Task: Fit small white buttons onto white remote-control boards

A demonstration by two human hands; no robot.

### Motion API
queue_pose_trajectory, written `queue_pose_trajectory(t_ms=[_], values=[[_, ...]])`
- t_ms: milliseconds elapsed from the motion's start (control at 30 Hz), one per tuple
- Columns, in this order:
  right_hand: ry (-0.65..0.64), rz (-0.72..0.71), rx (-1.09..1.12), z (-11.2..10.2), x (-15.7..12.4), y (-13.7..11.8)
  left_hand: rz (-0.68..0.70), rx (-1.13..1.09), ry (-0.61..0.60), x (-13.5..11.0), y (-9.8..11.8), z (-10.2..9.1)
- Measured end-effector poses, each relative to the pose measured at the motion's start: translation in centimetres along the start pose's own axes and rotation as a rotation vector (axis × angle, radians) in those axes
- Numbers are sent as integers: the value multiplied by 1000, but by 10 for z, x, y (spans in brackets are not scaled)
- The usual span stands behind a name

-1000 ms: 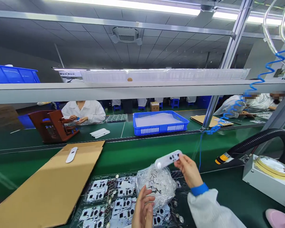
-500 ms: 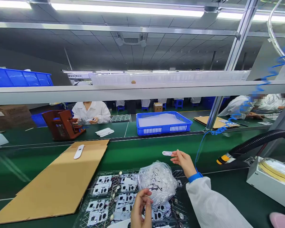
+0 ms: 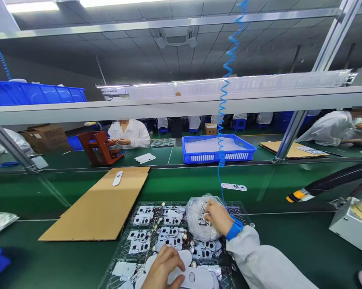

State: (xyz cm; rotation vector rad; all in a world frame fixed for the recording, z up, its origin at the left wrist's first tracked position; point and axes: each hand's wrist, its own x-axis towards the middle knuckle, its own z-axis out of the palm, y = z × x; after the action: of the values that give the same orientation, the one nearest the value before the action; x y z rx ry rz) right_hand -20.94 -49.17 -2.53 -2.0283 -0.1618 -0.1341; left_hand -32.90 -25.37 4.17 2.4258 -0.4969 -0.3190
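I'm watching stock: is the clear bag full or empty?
Not empty: small pale parts show inside the clear bag at the right hand. How full, cannot tell.

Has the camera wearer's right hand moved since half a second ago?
Yes. Judged against the blue basket, the right hand has shifted left and lower in the picture, to the plastic bag.

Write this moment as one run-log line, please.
left hand: on white, rounded plastic casing | right hand: at crumpled clear plastic bag | beyond both: flat white round-ended strip on green surface
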Motion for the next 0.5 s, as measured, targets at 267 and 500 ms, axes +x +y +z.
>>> queue_pose_trajectory(t_ms=[267, 500], values=[[-19, 95, 368, -11, -11, -8, 218, 154, 87, 16, -26, 43], [-48, 197, 706, -23, -38, -33, -81, -725, 199, 41, 30, 12]])
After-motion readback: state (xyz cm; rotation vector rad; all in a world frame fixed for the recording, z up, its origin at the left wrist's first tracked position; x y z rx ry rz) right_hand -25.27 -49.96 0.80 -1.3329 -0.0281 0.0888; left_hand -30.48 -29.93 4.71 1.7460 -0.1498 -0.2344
